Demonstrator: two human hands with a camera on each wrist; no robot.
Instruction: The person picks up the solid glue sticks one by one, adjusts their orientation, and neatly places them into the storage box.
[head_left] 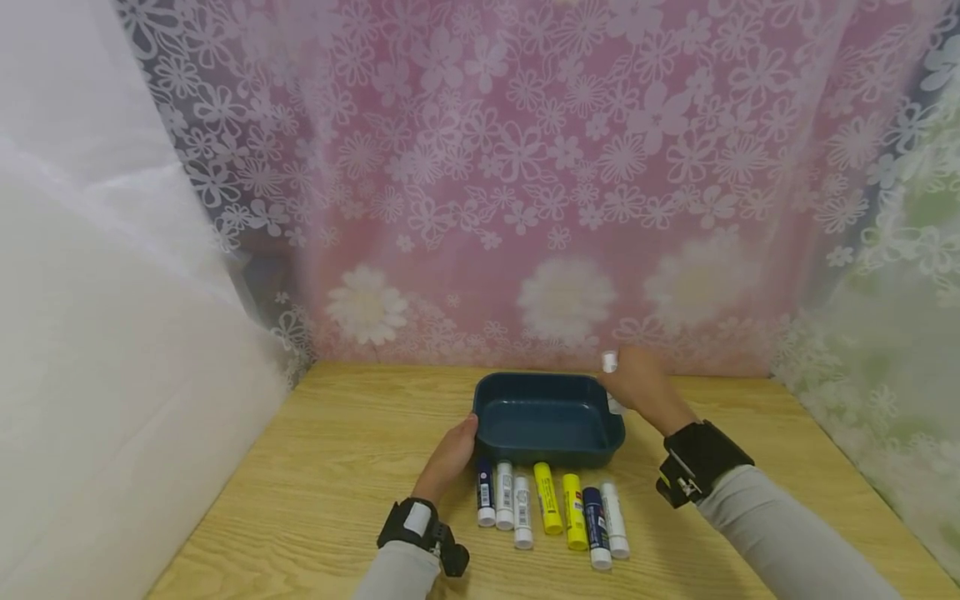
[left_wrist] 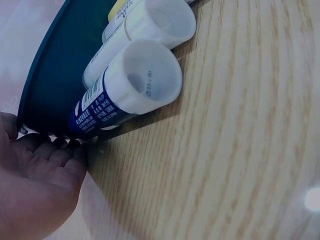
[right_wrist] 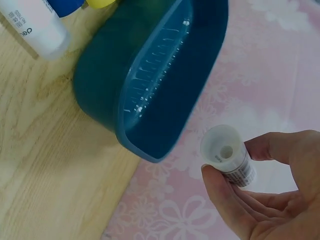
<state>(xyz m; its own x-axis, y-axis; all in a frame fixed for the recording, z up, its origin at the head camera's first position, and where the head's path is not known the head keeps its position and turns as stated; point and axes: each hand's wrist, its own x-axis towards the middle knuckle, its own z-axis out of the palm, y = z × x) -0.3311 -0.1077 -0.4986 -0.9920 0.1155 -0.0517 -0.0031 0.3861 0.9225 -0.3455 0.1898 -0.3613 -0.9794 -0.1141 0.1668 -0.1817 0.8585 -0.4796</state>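
A dark blue plastic bin point(head_left: 551, 458) stands towards the back of the table, its inside bare in the head view. My left hand point(head_left: 452, 450) holds it at the left end, thumb by the rim and fingertips low against the wall. Beyond the bin's right end, my right hand point(head_left: 639, 385) grips a white glue stick point(right_wrist: 240, 170) between thumb and fingers; its hollow end faces the right wrist camera. In front of the bin lie several glue sticks: a dark blue one point(left_wrist: 102, 107) nearest my left hand, white ones point(head_left: 522, 512), yellow ones point(head_left: 575, 512) and another dark blue one point(head_left: 597, 527).
The wooden table point(head_left: 322, 475) extends to both sides of the bin. A pink flowered curtain point(head_left: 465, 167) hangs behind its back edge. White sheeting point(head_left: 97, 333) closes off the left, and a flowered sheet point(head_left: 900, 350) hangs at the right.
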